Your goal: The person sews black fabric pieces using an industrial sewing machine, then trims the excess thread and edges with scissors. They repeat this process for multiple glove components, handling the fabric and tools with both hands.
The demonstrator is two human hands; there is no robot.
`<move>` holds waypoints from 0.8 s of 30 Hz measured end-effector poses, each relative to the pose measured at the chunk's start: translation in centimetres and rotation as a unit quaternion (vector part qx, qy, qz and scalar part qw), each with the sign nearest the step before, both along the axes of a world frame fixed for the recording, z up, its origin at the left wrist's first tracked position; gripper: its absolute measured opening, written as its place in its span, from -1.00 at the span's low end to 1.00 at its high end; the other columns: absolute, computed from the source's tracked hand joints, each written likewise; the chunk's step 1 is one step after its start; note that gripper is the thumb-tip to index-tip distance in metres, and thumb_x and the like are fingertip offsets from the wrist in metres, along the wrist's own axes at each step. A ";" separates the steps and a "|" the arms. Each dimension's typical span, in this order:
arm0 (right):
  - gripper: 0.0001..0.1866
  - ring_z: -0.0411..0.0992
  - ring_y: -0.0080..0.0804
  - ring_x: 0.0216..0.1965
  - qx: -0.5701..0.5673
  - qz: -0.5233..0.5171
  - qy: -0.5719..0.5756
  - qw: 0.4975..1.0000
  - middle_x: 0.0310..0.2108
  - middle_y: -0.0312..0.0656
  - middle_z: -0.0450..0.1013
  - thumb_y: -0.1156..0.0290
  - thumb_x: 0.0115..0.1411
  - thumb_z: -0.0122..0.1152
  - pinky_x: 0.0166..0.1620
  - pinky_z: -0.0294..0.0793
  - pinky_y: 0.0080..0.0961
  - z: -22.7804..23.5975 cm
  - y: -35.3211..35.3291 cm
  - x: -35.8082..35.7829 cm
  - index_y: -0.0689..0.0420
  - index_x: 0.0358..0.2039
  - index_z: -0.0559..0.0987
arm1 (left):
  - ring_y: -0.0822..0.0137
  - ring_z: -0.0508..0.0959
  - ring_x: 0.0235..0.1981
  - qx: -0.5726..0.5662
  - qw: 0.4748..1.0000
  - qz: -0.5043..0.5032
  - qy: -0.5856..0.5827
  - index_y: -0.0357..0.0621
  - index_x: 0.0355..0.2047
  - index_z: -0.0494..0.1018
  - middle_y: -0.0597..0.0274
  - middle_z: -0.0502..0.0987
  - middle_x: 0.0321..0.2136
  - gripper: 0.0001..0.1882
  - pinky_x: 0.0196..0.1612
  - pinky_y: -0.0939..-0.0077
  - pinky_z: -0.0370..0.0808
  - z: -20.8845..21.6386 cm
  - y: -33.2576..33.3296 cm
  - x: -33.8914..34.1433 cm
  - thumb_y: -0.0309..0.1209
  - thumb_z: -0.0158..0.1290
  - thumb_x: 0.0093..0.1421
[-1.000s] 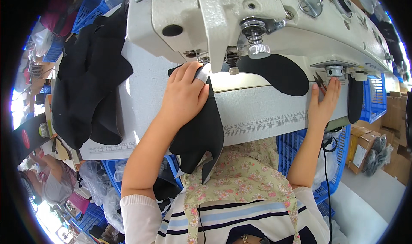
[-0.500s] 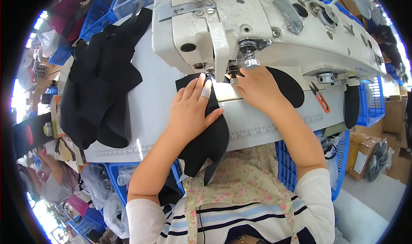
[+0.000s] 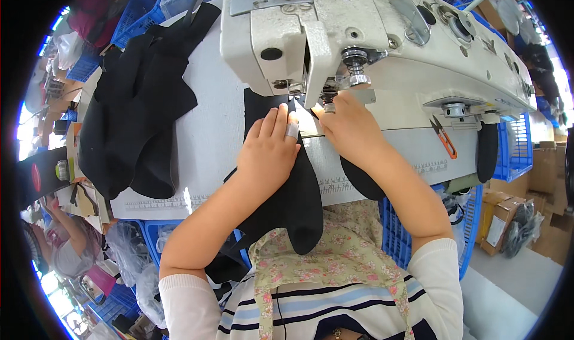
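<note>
Black fabric piece [image 3: 299, 202]; white sewing machine [image 3: 418, 71]; pale-green apron [image 3: 335, 244], pink floral; orange-handled snips [image 3: 446, 144].

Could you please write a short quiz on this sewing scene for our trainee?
1. Multiple choice: what colour are the handles of the snips? A) green B) orange C) white
2. Fill in: the heap of black pieces lies to the ____ of the left hand, which rests on black fabric.
3. True or false: the right hand is holding the snips.

Key:
1. B.
2. left.
3. False; the snips lie on the table, not touching the right hand.
</note>
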State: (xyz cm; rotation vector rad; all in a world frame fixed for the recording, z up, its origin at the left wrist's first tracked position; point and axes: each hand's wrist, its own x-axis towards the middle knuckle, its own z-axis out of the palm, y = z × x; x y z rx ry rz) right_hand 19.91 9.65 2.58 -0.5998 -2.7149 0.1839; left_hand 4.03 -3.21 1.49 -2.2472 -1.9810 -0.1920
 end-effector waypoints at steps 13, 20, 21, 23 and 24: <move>-0.74 0.37 -0.24 -0.13 -0.018 0.018 0.057 0.998 -0.16 -0.17 0.43 0.48 -0.03 0.22 -0.11 0.38 -0.28 -1.2 -0.8 0.3 0.12 -0.25 0.59 | 0.03 0.34 0.12 -0.075 0.997 -0.004 -0.035 -0.33 0.10 0.31 -0.05 0.34 0.10 -0.27 0.16 0.21 0.28 1.2 -1.5 0.4 -0.08 0.17 0.03; -0.69 0.36 -0.21 -0.08 -0.032 0.006 0.066 0.997 -0.18 -0.17 0.41 0.48 -0.01 0.22 -0.06 0.37 -0.26 -1.4 -2.4 0.3 0.11 -0.18 0.54 | 0.05 0.31 0.17 -0.021 0.999 -0.013 -0.036 -0.28 0.12 0.32 -0.04 0.32 0.12 -0.33 0.22 0.18 0.24 0.4 -1.8 -0.3 -0.16 0.16 0.06; -0.68 0.36 -0.21 -0.07 -0.036 0.006 0.069 0.997 -0.17 -0.17 0.41 0.48 -0.01 0.23 -0.06 0.37 -0.26 -1.5 -2.5 0.3 0.11 -0.18 0.53 | 0.05 0.30 0.18 -0.044 0.998 -0.017 -0.040 -0.27 0.12 0.32 -0.04 0.31 0.12 -0.34 0.23 0.17 0.24 0.7 -1.6 -0.4 -0.17 0.16 0.06; -0.68 0.36 -0.20 -0.05 -0.039 0.003 0.073 0.997 -0.17 -0.16 0.41 0.48 -0.02 0.23 -0.05 0.37 -0.25 -1.5 -2.8 0.2 0.12 -0.17 0.53 | 0.05 0.28 0.20 -0.090 0.994 -0.022 -0.049 -0.26 0.12 0.32 -0.05 0.30 0.14 -0.35 0.24 0.16 0.22 1.6 -1.5 -0.7 -0.19 0.15 0.07; -0.67 0.35 -0.20 -0.05 -0.041 0.001 0.075 0.996 -0.16 -0.16 0.40 0.48 -0.02 0.24 -0.04 0.37 -0.25 -1.5 -2.9 0.2 0.12 -0.17 0.52 | 0.04 0.27 0.21 -0.090 0.995 -0.026 -0.045 -0.25 0.12 0.32 -0.05 0.29 0.15 -0.35 0.25 0.16 0.22 1.7 -1.5 -0.8 -0.20 0.16 0.06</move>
